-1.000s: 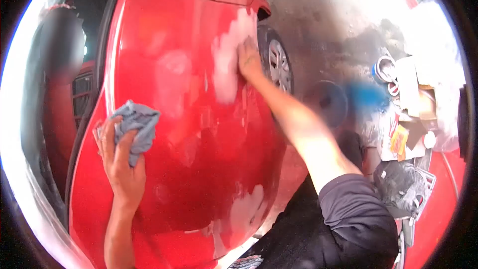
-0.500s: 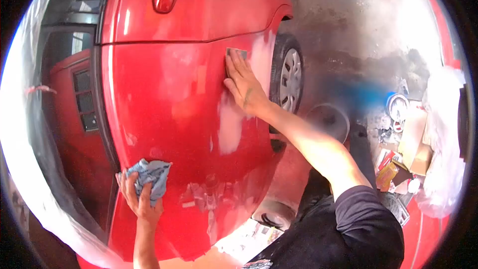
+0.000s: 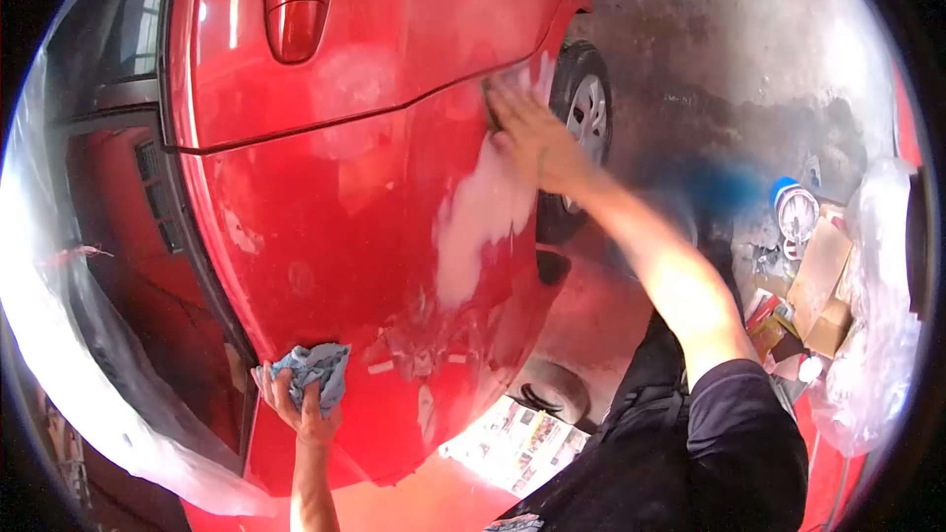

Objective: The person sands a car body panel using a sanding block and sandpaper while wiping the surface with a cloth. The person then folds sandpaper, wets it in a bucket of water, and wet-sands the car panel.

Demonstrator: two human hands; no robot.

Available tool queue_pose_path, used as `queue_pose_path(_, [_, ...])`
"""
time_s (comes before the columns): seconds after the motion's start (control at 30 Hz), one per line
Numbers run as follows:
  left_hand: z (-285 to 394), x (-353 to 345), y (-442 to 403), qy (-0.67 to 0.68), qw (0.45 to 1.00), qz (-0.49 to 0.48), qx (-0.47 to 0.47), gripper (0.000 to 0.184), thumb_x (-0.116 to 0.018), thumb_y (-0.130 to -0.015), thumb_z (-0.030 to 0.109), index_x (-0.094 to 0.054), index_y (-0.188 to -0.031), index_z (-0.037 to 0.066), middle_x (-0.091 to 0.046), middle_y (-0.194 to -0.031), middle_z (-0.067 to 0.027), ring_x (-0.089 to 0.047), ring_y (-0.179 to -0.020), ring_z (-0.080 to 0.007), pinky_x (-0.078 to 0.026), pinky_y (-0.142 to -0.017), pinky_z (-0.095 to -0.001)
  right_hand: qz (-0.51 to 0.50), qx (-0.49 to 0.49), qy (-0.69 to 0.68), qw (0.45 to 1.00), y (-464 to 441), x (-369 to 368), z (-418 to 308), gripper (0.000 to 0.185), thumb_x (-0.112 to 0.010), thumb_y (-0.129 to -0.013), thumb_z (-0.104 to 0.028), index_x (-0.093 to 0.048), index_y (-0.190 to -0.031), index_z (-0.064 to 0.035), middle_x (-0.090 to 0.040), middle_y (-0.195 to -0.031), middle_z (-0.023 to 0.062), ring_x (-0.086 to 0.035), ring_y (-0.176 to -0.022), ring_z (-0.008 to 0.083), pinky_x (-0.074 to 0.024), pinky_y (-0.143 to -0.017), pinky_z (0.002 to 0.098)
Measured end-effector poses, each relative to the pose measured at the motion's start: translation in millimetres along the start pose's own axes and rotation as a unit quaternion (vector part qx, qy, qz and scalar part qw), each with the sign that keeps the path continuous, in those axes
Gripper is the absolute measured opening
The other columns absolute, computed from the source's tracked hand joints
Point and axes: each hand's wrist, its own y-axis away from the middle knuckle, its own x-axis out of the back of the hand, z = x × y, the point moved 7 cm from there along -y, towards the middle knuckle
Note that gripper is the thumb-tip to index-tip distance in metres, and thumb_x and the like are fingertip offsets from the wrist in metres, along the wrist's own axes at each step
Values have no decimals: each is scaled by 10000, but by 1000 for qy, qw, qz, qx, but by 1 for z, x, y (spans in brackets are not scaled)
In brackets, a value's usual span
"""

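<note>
A red car's door panel [image 3: 325,207] fills the middle of the view, with a pale, dull patch [image 3: 483,207] near the wheel side. My left hand [image 3: 307,422] is closed around a crumpled blue-grey cloth [image 3: 320,374], resting on the panel near the window edge. Flat against the bodywork at the top of the pale patch, my right hand [image 3: 540,143] presses a small piece of sandpaper [image 3: 487,100]. Motion blurs those fingers, and they mostly cover the sheet.
A wheel [image 3: 587,113] stands beyond the panel. Plastic sheeting [image 3: 49,305] hangs along the window side. Cardboard [image 3: 823,276], a blue-and-white container [image 3: 794,209] and clutter lie on the right. Newspaper [image 3: 517,443] and a loose tyre [image 3: 552,389] are low down.
The view has shifted and tilted. My right hand has slid along the panel toward the wheel with the sandpaper. My left hand still holds the cloth near the window edge.
</note>
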Motion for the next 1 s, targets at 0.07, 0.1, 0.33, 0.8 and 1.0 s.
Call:
queue_pose_path(0.07, [1, -2, -4, -6, 1000, 6, 5, 302, -650, -996, 387, -639, -1178, 147, -479, -1488, -214, -437, -1414, -574, -335, -1143, -794, 2, -4, 11, 1000, -2, -5, 2, 663, -548, -1069, -263, -353, -1602, 79, -294, -1705, 282, -262, -1599, 434, -222, -1309, 545])
queue_pose_path(0.1, [3, -1, -5, -7, 1000, -1, 7, 297, -649, -997, 384, -639, -1177, 149, -475, -1490, -212, -435, -1416, -571, -335, -1142, -794, 38, 28, -29, 998, -6, -3, -19, 670, -551, -1065, -267, -351, -1606, 73, -291, -1712, 268, -263, -1601, 424, -218, -1311, 540])
queue_pose_path(0.33, [0, -3, 0, -14, 1000, -6, 1, 272, -641, -1002, 370, -637, -1178, 163, -460, -1503, -197, -426, -1425, -562, -325, -1146, -802, -6, 48, 12, 999, -10, 6, -18, 664, -547, -1068, -275, -356, -1606, 64, -293, -1708, 273, -274, -1600, 409, -210, -1320, 528])
queue_pose_path(0.8, [3, -2, -2, -17, 1000, 0, -9, 360, -586, -1052, 445, -620, -1253, 149, -444, -1512, -209, -410, -1433, -573, -327, -1136, -807, 30, 39, -73, 996, 1, -9, -33, 684, -559, -1061, -263, -331, -1614, 68, -262, -1720, 268, -250, -1602, 433, -243, -1304, 532])
queue_pose_path(1.0, [5, -3, -6, -6, 1000, -3, -9, 346, -615, -1043, 397, -601, -1273, 139, -437, -1515, -210, -406, -1426, -591, -326, -1128, -808, 66, -59, -47, 995, 25, -18, 34, 638, -516, -1104, -291, -350, -1625, 37, -284, -1716, 258, -297, -1587, 419, -266, -1300, 441])
